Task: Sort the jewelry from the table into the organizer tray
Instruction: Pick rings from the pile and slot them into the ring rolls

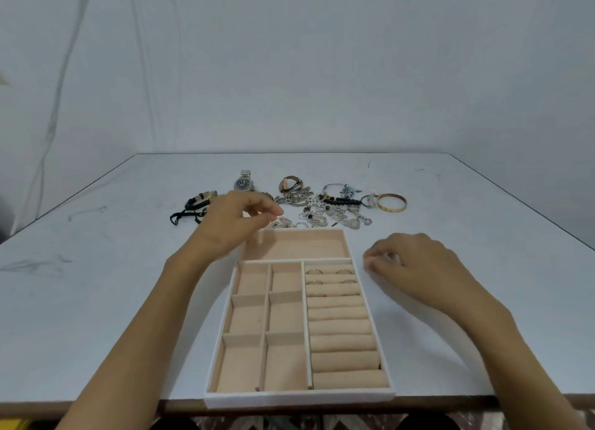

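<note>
**Sorting barely begun**

We count 4 rings (311, 271) in the organizer tray (299, 394) between our hands. Jewelry pile (325, 209) lies just beyond left hand (238, 227), fingers curled, pinch unclear. Right hand (415, 265) rests loosely curled, apparently empty.

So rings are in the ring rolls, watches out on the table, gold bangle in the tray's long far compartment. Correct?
One error: the gold bangle lies on the table at the right end of the jewelry pile, beyond the organizer tray, whose long far compartment shows nothing in it. Rings in the ring rolls and watches on the table hold. Head view.
</note>
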